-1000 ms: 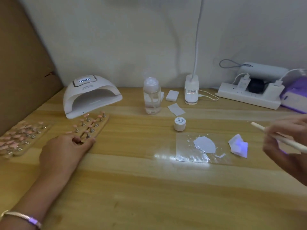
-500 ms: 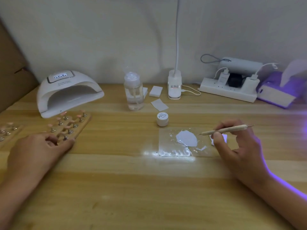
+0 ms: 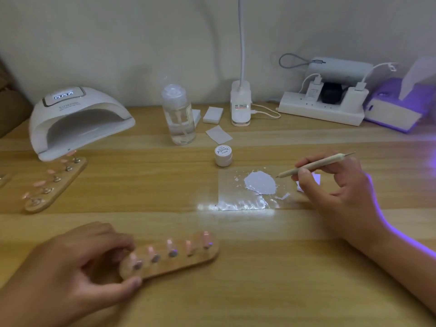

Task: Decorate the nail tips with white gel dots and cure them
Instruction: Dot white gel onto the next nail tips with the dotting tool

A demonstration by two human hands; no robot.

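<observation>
My left hand (image 3: 77, 263) grips the left end of a wooden holder (image 3: 179, 261) near the table's front; several pink nail tips (image 3: 169, 244) stand on it. My right hand (image 3: 335, 185) pinches a dotting tool (image 3: 316, 164), its tip just right of a white gel blob (image 3: 259, 182) on a clear sheet (image 3: 238, 197). A small white gel jar (image 3: 223, 155) stands behind the sheet. The white curing lamp (image 3: 77, 119) sits at the back left, display lit.
A second wooden holder of pink tips (image 3: 55, 182) lies in front of the lamp. A clear pump bottle (image 3: 178, 114), white pads (image 3: 213, 114), a desk lamp base (image 3: 240, 107), a power strip (image 3: 320, 112) and a purple device (image 3: 398, 112) line the back.
My left hand has pulled one wooden holder from beside the lamp to the table's front centre. My right hand has brought the tool to the gel blob.
</observation>
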